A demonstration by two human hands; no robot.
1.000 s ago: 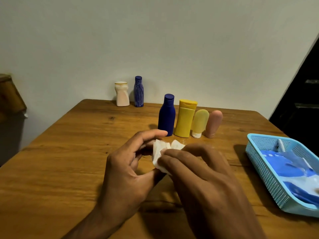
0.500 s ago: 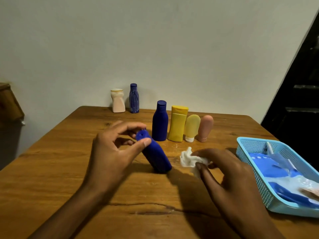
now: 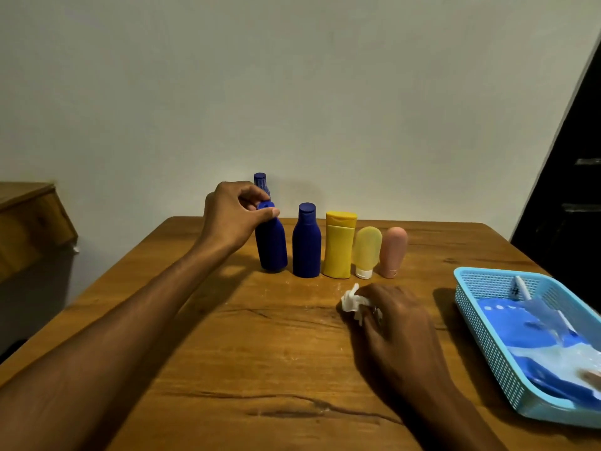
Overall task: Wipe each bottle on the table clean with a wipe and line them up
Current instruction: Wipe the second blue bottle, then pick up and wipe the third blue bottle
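Your left hand [image 3: 235,214] reaches out over the wooden table [image 3: 260,346] and pinches the cap of a short dark-blue plastic bottle [image 3: 271,245] between thumb and curled fingers. That bottle stands upright at the left end of the row, just beside a second, slightly taller dark-blue plastic bottle with a round cap [image 3: 306,244].

To the right of that one stand a yellow flat-topped plastic bottle [image 3: 340,245], a pale-yellow translucent squeeze tube resting on its white cap [image 3: 367,250], and a pink rounded squeeze tube [image 3: 393,252], all close together in one line facing you.

Behind your left hand, near the wall, the top of a blue patterned narrow bottle [image 3: 261,182] shows; the rest of it is hidden.

Your right hand [image 3: 396,323] rests low on the table in front of the row, its fingers curled round a crumpled white wipe [image 3: 351,302] that sticks out past your knuckles.

At your right, on the table edge, sits a light-blue perforated plastic basket [image 3: 478,307] holding blue and white packets.
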